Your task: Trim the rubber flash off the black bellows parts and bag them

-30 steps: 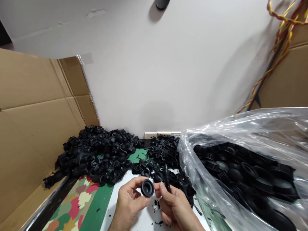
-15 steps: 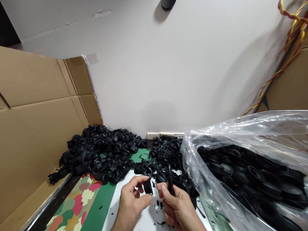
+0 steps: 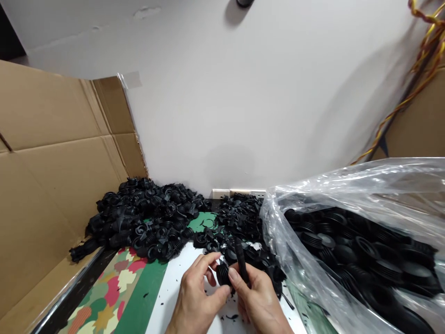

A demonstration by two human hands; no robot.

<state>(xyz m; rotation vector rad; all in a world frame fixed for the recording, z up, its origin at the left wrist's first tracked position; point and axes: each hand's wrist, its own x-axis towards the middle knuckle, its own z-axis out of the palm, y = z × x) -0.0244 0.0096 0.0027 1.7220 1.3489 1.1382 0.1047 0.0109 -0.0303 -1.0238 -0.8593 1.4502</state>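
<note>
My left hand (image 3: 200, 290) is closed, thumb and fingers curled around a small black ribbed rubber part (image 3: 222, 273). In my right hand (image 3: 257, 292) is a slim black stick-like tool (image 3: 240, 260), held upright between thumb and fingers; its working end is hidden. The right thumb tip meets the right side of the ribbed part. Both hands hover over a white board (image 3: 174, 278) strewn with black scraps. Just beyond them lies a heap of thin black rubber trimmings (image 3: 241, 213).
To the left is a large pile of black ribbed rubber pieces (image 3: 153, 213) against a cardboard panel (image 3: 62, 162). A clear plastic bag (image 3: 278, 222) at right holds several larger ribbed black parts (image 3: 347, 253). A power strip (image 3: 221, 194) runs along the wall.
My left hand has moved right with the ribbed part, closing the gap to my right hand. The right thumb now touches the part, and the tool leans slightly more to the left.
</note>
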